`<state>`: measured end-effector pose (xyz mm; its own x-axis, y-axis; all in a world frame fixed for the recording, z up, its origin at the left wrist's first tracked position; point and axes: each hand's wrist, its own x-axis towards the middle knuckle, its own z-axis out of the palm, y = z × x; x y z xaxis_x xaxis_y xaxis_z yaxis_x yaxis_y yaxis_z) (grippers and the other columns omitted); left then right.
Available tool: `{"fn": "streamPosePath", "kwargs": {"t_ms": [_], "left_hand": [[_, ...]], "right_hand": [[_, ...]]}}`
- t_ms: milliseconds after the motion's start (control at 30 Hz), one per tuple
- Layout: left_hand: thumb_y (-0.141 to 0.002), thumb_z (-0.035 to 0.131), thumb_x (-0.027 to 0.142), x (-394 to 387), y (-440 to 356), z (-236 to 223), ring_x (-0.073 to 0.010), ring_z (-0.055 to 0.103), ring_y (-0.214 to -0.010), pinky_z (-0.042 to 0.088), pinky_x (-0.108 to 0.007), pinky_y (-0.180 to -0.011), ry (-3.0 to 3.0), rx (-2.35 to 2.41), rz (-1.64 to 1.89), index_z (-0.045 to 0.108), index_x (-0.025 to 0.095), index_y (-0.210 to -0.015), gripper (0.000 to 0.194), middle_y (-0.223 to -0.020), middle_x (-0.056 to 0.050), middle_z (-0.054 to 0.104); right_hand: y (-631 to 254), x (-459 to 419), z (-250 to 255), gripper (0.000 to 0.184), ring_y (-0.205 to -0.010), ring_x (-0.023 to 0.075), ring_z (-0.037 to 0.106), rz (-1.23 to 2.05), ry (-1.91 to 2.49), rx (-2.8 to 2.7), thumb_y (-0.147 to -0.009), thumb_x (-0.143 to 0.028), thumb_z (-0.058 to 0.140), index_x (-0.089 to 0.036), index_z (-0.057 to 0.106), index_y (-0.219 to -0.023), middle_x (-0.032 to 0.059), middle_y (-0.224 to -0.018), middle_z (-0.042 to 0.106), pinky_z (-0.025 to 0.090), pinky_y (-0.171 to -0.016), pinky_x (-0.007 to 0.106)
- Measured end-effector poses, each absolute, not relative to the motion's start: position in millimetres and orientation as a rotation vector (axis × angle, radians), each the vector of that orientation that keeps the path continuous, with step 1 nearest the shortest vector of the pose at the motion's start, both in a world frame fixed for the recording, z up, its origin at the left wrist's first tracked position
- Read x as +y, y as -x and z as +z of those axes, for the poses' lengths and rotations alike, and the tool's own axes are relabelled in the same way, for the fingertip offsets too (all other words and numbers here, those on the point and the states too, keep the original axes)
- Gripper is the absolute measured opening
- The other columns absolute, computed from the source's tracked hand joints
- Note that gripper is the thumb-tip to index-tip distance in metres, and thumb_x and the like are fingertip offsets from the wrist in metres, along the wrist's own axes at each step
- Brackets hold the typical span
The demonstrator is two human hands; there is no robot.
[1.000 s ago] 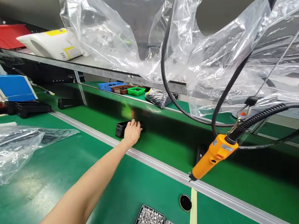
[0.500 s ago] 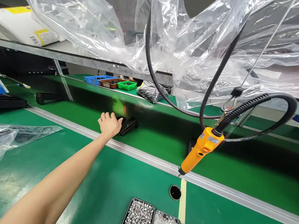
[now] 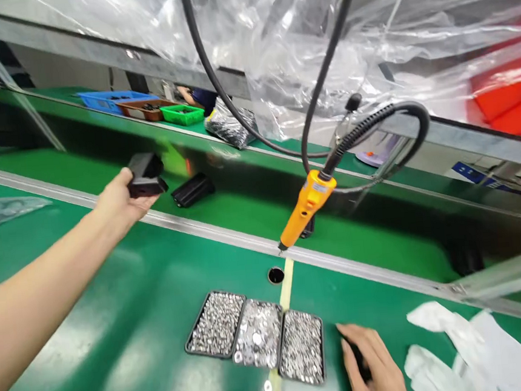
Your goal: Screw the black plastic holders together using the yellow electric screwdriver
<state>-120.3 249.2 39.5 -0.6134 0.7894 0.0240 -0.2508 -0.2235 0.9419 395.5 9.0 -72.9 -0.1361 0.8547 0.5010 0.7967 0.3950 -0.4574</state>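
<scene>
My left hand [image 3: 117, 203], reached out over the conveyor's near rail, grips a black plastic housing [image 3: 144, 172] raised above the green belt. Another black housing [image 3: 193, 190] lies on the belt just right of it. At the lower right, my right hand [image 3: 376, 362] rests by the table with fingers curled around something dark, mostly hidden. Left of that hand sit three small black trays of metal parts: one tray [image 3: 217, 323], a middle tray with washers [image 3: 258, 332], and a right tray [image 3: 301, 345]. An orange electric screwdriver [image 3: 305, 210] hangs tip down over the rail.
A round black-lined hole or cup [image 3: 275, 275] is near yellow tape [image 3: 287, 284]. White gloves [image 3: 441, 338] and paper lie at right. Blue [image 3: 106, 100], brown and green bins stand beyond the belt, near another person's arm [image 3: 185, 95]. Cables and clear plastic sheeting hang above.
My left hand has picked up a black housing from the belt and lifted it, moving left in view. The view has turned right, bringing my right hand and all three trays into sight.
</scene>
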Motion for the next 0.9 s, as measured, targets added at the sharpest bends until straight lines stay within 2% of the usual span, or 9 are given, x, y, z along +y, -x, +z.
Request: {"fn": "streamPosePath", "kwargs": {"t_ms": [33,100,133,200,267,467,633,733,900], "left_hand": [[-0.113,0.033,0.036,236,114,41,-0.0205,0.064,-0.114,0.056,-0.045,-0.099,-0.592,1.268,1.894,0.052,0.008,-0.123,0.035,-0.141,-0.016,0.058],[-0.113,0.033,0.038,204,97,43,-0.0182,0.064,-0.12,0.055,-0.041,-0.103,-0.485,1.13,1.857,0.05,0.008,-0.119,0.035,-0.142,-0.014,0.06],[-0.112,0.038,0.039,186,85,44,-0.018,0.063,-0.122,0.055,-0.039,-0.103,-0.455,1.049,1.846,0.051,0.008,-0.119,0.034,-0.139,-0.012,0.063],[-0.106,0.054,0.031,147,56,46,-0.0196,0.062,-0.127,0.056,-0.039,-0.105,-0.349,0.825,1.846,0.052,0.007,-0.122,0.028,-0.135,-0.011,0.067],[-0.102,0.058,0.022,111,25,46,-0.0244,0.061,-0.131,0.059,-0.042,-0.102,-0.276,0.683,1.857,0.055,0.007,-0.126,0.028,-0.135,-0.013,0.067],[-0.1,0.052,0.02,52,-43,25,-0.0311,0.071,-0.118,0.064,-0.042,-0.096,-0.315,0.63,1.728,0.061,0.006,-0.132,0.036,-0.129,-0.021,0.071],[-0.095,0.062,0.021,44,-54,4,-0.0368,0.071,-0.117,0.063,-0.042,-0.098,-0.299,0.726,1.59,0.06,0.005,-0.137,0.045,-0.129,-0.024,0.07],[-0.094,0.065,0.023,43,-53,0,-0.0379,0.07,-0.119,0.06,-0.044,-0.102,-0.311,0.733,1.549,0.061,0.004,-0.137,0.048,-0.13,-0.025,0.069],[-0.094,0.07,0.026,43,-50,-2,-0.0349,0.068,-0.123,0.057,-0.043,-0.108,-0.338,0.691,1.486,0.057,0.008,-0.143,0.054,-0.131,-0.02,0.07]], "right_hand": [[-395,7,-69,0.025,-0.1,0.0232,0.071,0.128,1.416,-1.928,-0.099,-0.026,0.058,-0.027,0.072,-0.12,0.0087,-0.112,0.074,0.061,-0.083,0.035],[-394,5,-62,0.024,-0.094,0.0218,0.07,0.197,1.434,-1.904,-0.101,-0.026,0.056,-0.025,0.072,-0.119,0.0096,-0.11,0.073,0.06,-0.075,0.033],[-393,3,-59,0.023,-0.088,0.0205,0.069,0.226,1.443,-1.889,-0.102,-0.026,0.055,-0.023,0.071,-0.118,0.0097,-0.108,0.073,0.058,-0.071,0.032],[-390,0,-53,0.023,-0.078,0.0174,0.066,0.252,1.446,-1.888,-0.103,-0.025,0.053,-0.021,0.071,-0.117,0.0096,-0.106,0.072,0.055,-0.064,0.03],[-387,-3,-46,0.022,-0.077,0.0163,0.065,0.249,1.433,-1.918,-0.104,-0.025,0.052,-0.02,0.07,-0.115,0.0094,-0.106,0.071,0.053,-0.062,0.029],[-366,-5,-20,0.015,-0.097,0.0205,0.066,0.282,1.359,-2.162,-0.1,-0.023,0.061,-0.025,0.072,-0.109,0.0054,-0.101,0.07,0.056,-0.085,0.035],[-346,3,-14,0.017,-0.095,0.0254,0.064,0.233,1.473,-2.281,-0.09,-0.017,0.072,-0.025,0.073,-0.104,0.0059,-0.101,0.066,0.055,-0.074,0.037],[-340,6,-19,0.015,-0.096,0.0267,0.063,0.216,1.491,-2.297,-0.093,-0.015,0.067,-0.024,0.072,-0.103,0.0065,-0.1,0.066,0.053,-0.072,0.036],[-341,8,-29,0.011,-0.092,0.0236,0.063,0.281,1.438,-2.238,-0.099,-0.02,0.062,-0.023,0.072,-0.099,0.0058,-0.096,0.069,0.051,-0.079,0.037]]}}
